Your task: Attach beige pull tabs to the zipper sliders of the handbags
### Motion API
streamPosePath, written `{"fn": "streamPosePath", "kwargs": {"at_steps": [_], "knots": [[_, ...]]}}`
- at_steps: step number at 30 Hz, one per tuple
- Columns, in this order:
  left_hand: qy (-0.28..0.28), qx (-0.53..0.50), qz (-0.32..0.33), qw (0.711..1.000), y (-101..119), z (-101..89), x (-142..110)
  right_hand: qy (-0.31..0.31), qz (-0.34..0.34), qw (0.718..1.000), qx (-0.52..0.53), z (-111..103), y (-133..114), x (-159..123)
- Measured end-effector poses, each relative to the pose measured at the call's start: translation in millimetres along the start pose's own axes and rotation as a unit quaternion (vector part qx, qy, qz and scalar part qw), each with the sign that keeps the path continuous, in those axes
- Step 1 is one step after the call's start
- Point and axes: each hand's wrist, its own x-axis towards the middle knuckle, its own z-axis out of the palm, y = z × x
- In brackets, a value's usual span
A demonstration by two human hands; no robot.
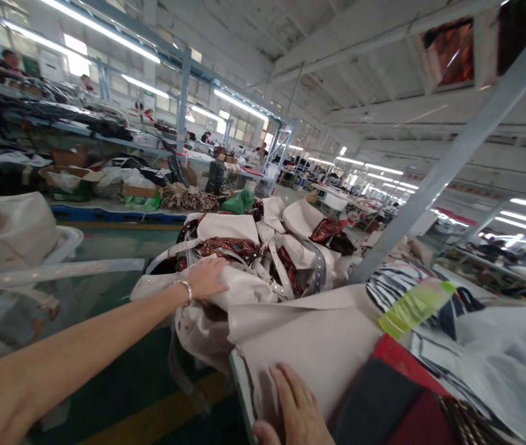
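Note:
My left hand (207, 278), a bracelet at its wrist, reaches out and rests on a heap of beige leather bags (248, 287). Its fingers look stretched out over the leather, not wrapped round it. The heap has studded straps (280, 269) and brown-red patterned lining (228, 247) showing. Nearer to me, my right hand (297, 405) lies with fingers extended on a large beige leather piece (318, 337). That piece drapes over the table edge (243, 389). The lower part of this hand is cut off by the frame.
A slanted metal post (448, 154) rises beside the table. To its right lie a yellow-green packet (413, 306), striped fabric and clear plastic (517, 364). Dark and red pieces (383, 395) lie beside my right hand. More beige bags (7, 235) stand at left. People sit at far benches.

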Motion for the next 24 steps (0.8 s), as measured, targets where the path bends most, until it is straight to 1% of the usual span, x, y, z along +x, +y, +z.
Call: {"fn": "streamPosePath", "kwargs": {"at_steps": [2,4,6,8,9,10,12,13,15,17,19,22,24], "knots": [[-0.023,0.039,0.037,0.998,-1,3.8,16,-0.004,-0.024,1.000,0.009,9,8,5],[-0.047,0.074,0.056,0.995,-3,11.2,26,-0.002,-0.034,0.999,0.017,12,12,2],[-0.082,0.099,0.072,0.989,-6,20.2,30,-0.002,-0.003,1.000,0.022,11,10,-2],[-0.117,0.110,0.092,0.983,-10,26.7,29,-0.001,0.022,0.999,0.023,6,6,-2],[-0.126,0.110,0.101,0.981,-12,27.6,27,0.001,0.023,1.000,0.020,3,4,-1],[-0.129,0.108,0.107,0.980,-14,26.2,25,0.002,0.010,1.000,0.018,0,3,0],[-0.117,0.100,0.111,0.982,-18,15.6,20,0.001,-0.023,1.000,0.011,-8,3,5],[-0.106,0.095,0.110,0.984,-21,6.6,18,0.000,-0.035,0.999,0.008,-12,3,7],[-0.081,0.082,0.104,0.988,-29,-17.7,14,-0.005,-0.038,0.999,0.006,-20,2,12],[-0.046,0.067,0.090,0.993,-38,-47.4,11,-0.013,-0.022,1.000,0.006,-28,-3,17],[-0.001,0.048,0.066,0.997,-47,-79.6,6,-0.027,0.001,1.000,0.008,-35,-10,22],[0.102,0.018,0.003,0.995,-51,-127.7,-8,-0.053,0.035,0.998,0.025,-44,-20,28],[0.180,-0.002,-0.035,0.983,-45,-158.4,-21,-0.068,0.054,0.995,0.050,-48,-24,30]]}}
